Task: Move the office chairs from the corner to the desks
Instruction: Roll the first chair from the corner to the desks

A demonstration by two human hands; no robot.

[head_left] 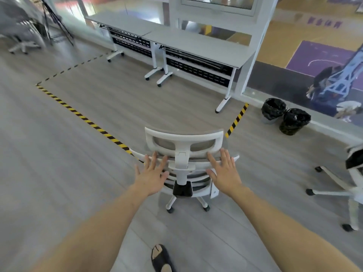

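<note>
Fingers (223, 154) of both my hands are spread flat on the back of the office chair (184, 152), left hand (152, 176) and right hand (225, 173) gripping nothing. It stands on the floor, well short of the counter (200, 46). Two black-lined bins (285, 116) nearby look empty, though I cannot tell.

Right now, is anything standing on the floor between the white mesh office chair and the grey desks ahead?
Nothing visible blocks it. Between the white mesh office chair and the grey desks lies bare wood-look floor, crossed only by flat yellow-black striped tape.
</note>
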